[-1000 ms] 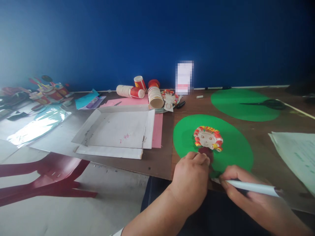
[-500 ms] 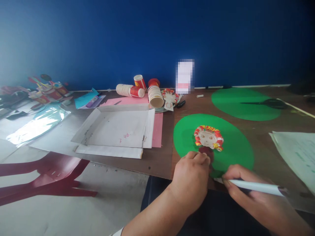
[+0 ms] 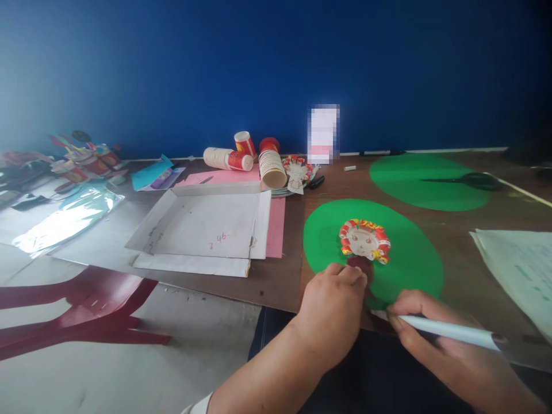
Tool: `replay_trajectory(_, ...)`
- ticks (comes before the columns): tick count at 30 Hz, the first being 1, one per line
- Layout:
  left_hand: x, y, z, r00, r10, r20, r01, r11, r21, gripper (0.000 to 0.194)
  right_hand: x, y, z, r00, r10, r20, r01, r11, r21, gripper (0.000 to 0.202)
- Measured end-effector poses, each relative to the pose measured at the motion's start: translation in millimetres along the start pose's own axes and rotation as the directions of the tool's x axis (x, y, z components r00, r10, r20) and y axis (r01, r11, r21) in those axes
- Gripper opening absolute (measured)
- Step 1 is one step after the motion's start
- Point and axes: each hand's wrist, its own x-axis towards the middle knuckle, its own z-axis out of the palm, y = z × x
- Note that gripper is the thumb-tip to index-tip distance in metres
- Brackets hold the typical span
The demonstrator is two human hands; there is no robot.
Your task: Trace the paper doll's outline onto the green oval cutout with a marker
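A paper doll [image 3: 363, 242] with a drawn face and red-and-yellow curled hair lies on a green paper circle [image 3: 409, 264]. Its dark red body runs down beside the fingers of my left hand [image 3: 332, 316], which are curled closed over its lower part. That part is mostly hidden. In my right hand [image 3: 440, 339] is a white marker pen [image 3: 452, 332], gripped near its tip with the other end pointing right. The tip is covered by my fingers, close to a small whitish edge below the circle.
An open white cardboard box lid [image 3: 202, 224] rests on pink paper [image 3: 276, 230] to the left. Paper cups [image 3: 271, 169] and another paper doll [image 3: 296, 172] stand behind. Black scissors [image 3: 478, 181] lie on a second green circle [image 3: 397, 172]. Papers [image 3: 517, 270] sit at right, a red chair [image 3: 95, 305] at left.
My hands, the pen and the doll hold nearly the same places. The view has shifted very slightly.
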Motion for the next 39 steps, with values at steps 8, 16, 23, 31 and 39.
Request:
replay_trajectory(8, 4, 2, -16.2, 0.991, 0.018, 0.132, -0.029, 0.996, 0.087, 0.029, 4, -2, 0, 0.999, -0.011, -0.033, 0.010, 0.999, -0.034, 0.030)
replay_trajectory(16, 6, -6, -25.6, 0.981, 0.074, 0.178, -0.096, 0.989, 0.117, 0.027, 2, -8, 6, 0.996, -0.018, -0.083, 0.016, 1.000, -0.027, 0.028)
replay_trajectory(23, 5, -9, -22.7, 0.987, 0.103, 0.128, -0.119, 0.985, 0.129, 0.018, 3, -7, 7, 0.998, 0.008, -0.057, -0.009, 1.000, -0.023, 0.031)
replay_trajectory(31, 7, -7, -22.4, 0.988, 0.091, 0.122, -0.106, 0.986, 0.128, 0.015, 8, -21, 8, 0.997, -0.012, -0.077, 0.014, 1.000, 0.021, 0.030)
replay_trajectory(39, 8, -5, -24.8, 0.988, 0.077, 0.131, -0.093, 0.989, 0.118, 0.013, 13, -23, 10, 0.997, -0.031, -0.075, 0.033, 0.999, 0.013, 0.029)
